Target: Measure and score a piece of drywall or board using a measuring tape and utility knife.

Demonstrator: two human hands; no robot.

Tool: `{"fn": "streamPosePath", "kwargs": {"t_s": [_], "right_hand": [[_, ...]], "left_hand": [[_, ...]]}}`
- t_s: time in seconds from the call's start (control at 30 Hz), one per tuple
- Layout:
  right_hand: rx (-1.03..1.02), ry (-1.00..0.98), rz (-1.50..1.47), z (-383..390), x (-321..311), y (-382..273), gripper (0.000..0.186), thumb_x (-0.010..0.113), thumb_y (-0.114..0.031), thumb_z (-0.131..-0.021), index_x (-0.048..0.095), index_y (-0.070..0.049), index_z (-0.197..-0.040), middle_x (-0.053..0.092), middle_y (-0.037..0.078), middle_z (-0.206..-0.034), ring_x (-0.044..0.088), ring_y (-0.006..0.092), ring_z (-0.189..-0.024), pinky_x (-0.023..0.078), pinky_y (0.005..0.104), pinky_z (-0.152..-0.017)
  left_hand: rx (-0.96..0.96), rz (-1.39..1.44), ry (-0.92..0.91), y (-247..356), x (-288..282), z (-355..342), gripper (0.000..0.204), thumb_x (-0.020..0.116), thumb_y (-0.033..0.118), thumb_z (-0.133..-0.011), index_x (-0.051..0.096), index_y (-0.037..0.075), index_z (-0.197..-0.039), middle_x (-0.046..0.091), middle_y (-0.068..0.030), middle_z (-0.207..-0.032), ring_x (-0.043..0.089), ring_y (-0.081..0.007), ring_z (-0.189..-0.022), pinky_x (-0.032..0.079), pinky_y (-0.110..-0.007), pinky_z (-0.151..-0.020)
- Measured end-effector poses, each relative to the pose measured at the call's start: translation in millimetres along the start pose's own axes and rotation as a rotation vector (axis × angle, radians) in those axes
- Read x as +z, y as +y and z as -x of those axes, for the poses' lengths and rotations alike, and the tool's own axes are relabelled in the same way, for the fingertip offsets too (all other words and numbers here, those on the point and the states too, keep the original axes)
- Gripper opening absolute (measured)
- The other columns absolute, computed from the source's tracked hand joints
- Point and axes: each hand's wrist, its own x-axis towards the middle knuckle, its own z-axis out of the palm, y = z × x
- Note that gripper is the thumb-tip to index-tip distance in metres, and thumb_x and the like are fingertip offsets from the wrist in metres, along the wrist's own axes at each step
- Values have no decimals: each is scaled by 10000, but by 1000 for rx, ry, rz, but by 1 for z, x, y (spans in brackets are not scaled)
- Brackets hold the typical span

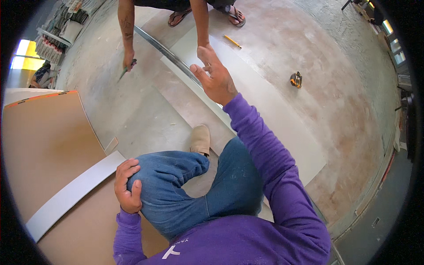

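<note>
My left hand [129, 185] rests on my jeaned left knee, fingers bent over it and thumb apart. My right hand [216, 79] is raised over a long metal straightedge [163, 48], thumb out and fingers apart. It overlaps a co-worker's hand [204, 54], so I cannot tell if they touch. The straightedge lies along a pale board [282, 141] on the floor. The co-worker's other hand [129, 62] holds a slim tool [123, 74], blurred, left of the straightedge. A pencil [232, 41] and a black-and-orange tape measure [296, 79] lie to the right.
A brown board [48, 141] with a white strip [75, 194] across it is at my left. Stacked bags [66, 26] and another person [40, 76] are at the back left. The co-worker's sandaled feet [234, 15] are ahead. Dark objects [404, 115] line the right edge.
</note>
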Motion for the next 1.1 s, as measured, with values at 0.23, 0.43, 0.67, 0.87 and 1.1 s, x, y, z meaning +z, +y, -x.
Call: {"fn": "streamPosePath", "kwargs": {"t_s": [0.23, 0.43, 0.67, 0.87, 1.1], "right_hand": [[40, 403, -158, 11, -14, -21, 704, 606, -317, -928, 269, 27, -1441, 387, 226, -1432, 496, 301, -1231, 460, 374, -958], [142, 608, -10, 64, 32, -1, 605, 559, -282, -954, 324, 22, -1420, 380, 242, -1440, 411, 307, -1300, 356, 376, -1035], [-59, -384, 336, 72, 51, -15, 586, 519, -401, -946, 437, 19, -1347, 425, 238, -1397, 454, 359, -1276, 391, 432, -1038], [-154, -276, 545, 32, 46, 4, 712, 478, -451, -952, 307, 78, -1396, 349, 267, -1442, 354, 388, -1350, 347, 434, -1080], [-223, -333, 482, 8, 88, -11, 728, 438, -489, -958, 294, 64, -1410, 334, 250, -1462, 309, 374, -1380, 303, 429, -1113]], "left_hand": [[10, -15, -17, 2, 0, -12, 305, 569, 235, -826, 632, -14, -992, 620, -169, -1139, 533, -343, -1136, 379, -444, -1010], [14, 1, -23, -1, 3, -15, 304, 573, 224, -818, 634, -14, -997, 627, -168, -1129, 536, -348, -1132, 379, -449, -1009], [28, -18, -27, 7, 2, -17, 304, 574, 228, -820, 636, -15, -992, 629, -171, -1125, 543, -352, -1118, 388, -449, -998], [14, -32, -11, 6, 0, -12, 307, 575, 241, -826, 636, -17, -980, 627, -176, -1119, 546, -357, -1117, 388, -449, -997], [-6, -27, -9, 9, 3, -6, 322, 573, 268, -843, 635, -19, -977, 627, -174, -1117, 547, -365, -1121, 394, -451, -992]]}}
